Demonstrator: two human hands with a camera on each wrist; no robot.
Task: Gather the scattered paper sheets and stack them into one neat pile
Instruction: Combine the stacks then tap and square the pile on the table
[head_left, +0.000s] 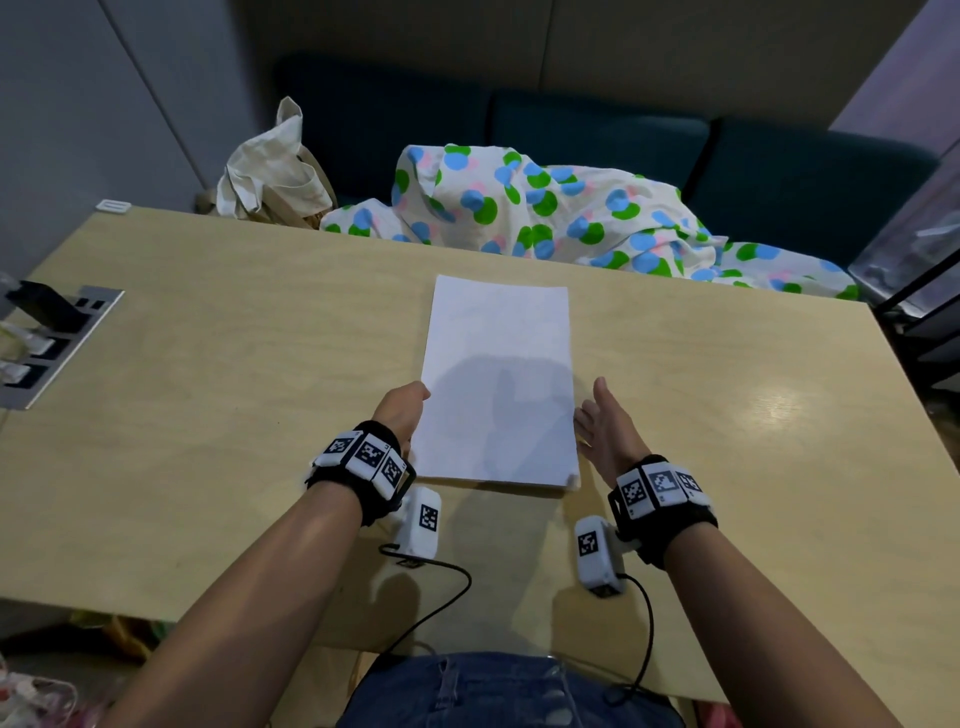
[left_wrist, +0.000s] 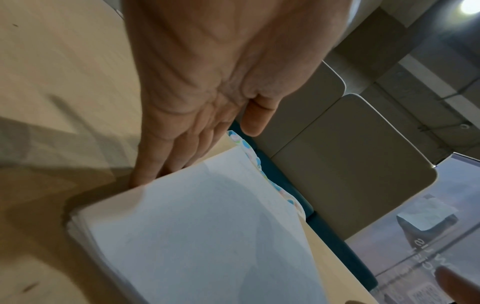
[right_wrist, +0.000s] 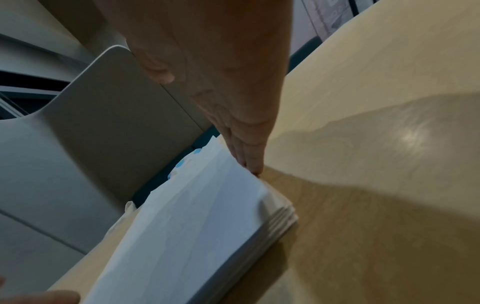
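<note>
The paper pile (head_left: 498, 379) lay lengthwise in the middle of the pale wooden surface (head_left: 208, 364), white and unmarked, its edges nearly flush. The left hand (head_left: 402, 410) stood against the pile's left long edge and the right hand (head_left: 608, 426) against its right long edge, both near the end closest to the person, the pile between them.

From the head view the pile looked like a single sheet. The left wrist view showed the left hand's fingers (left_wrist: 166, 156) straight and held together, their tips touching the edge of the stacked sheets, thumb apart from them. The right wrist view showed the right hand's fingers (right_wrist: 246, 152) likewise straight and together, tips at the paper's edge, and it showed the near corner as several layers slightly fanned, not quite squared.

Beyond the far edge of the surface sat a crumpled spotted cloth (head_left: 545, 208) in blue, green and pink on a dark sofa (head_left: 597, 135), with a cream tote bag (head_left: 270, 166) beside it. A socket panel (head_left: 52, 343) was set into the surface at the far left. Cables (head_left: 441, 597) trailed from the wrist cameras over the near edge.
</note>
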